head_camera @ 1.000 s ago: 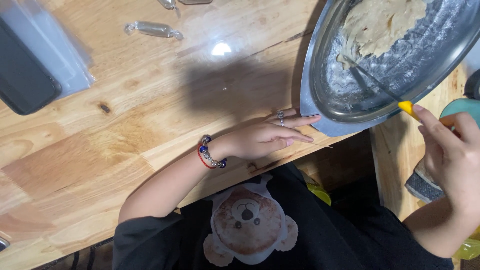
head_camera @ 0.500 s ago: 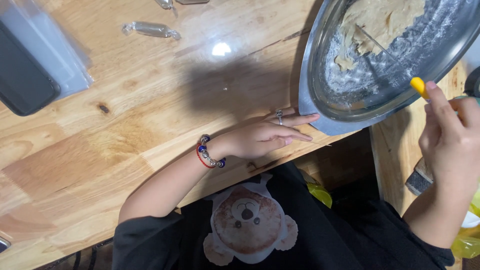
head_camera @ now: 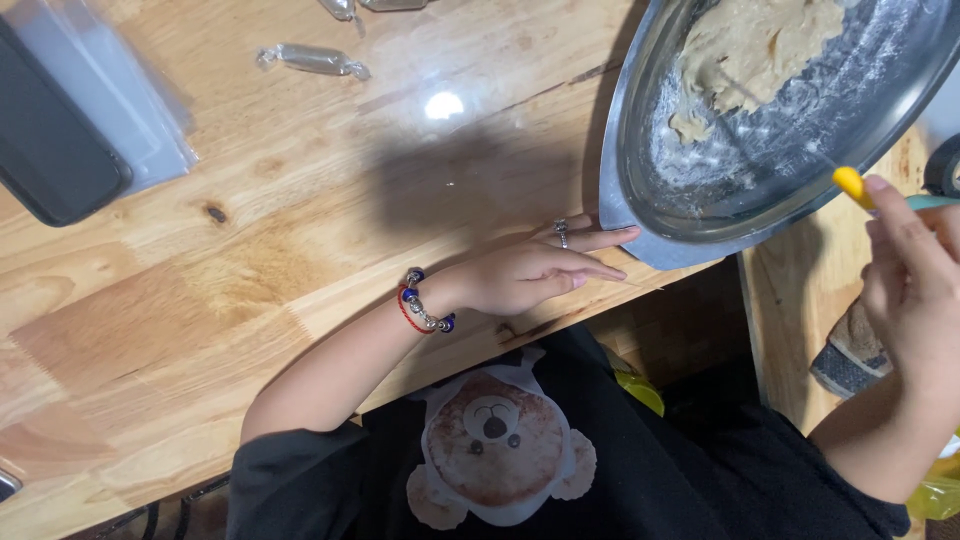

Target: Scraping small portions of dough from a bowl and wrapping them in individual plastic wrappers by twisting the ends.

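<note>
The bowl stands on the desk at the right with dough in it; the phone lies far left.

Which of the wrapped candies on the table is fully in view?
The clear-wrapped candy lying left of the other two; those two sit at the top edge, cut off by the frame.

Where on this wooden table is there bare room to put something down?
The widest bare patch of table lies between the dark flat device, the wrapped candies and the left hand. It is crowded at the right: the metal bowl of dough and the right hand.
</note>
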